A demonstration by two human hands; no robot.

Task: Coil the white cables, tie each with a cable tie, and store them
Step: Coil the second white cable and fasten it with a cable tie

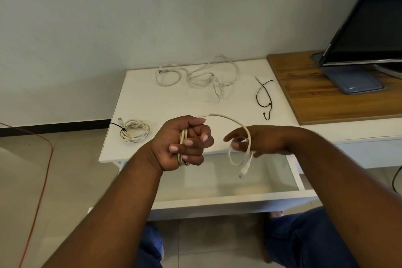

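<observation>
A tied coil (134,131) lies flat on the table's (152,102) left edge, its black tie tail pointing left. Just right of it, the left hand (185,141) is fisted round upright turns of cable (228,118). The cable leaves the top of the fist, arcs rightward and drops over the right hand (261,140). That hand's fingers lie fairly straight, pointing left, with a loop hanging round them. The plug (242,173) dangles downward over the open drawer (298,178). Behind, a loose cable (195,78) sprawls, and black ties (264,98) lie to its right.
</observation>
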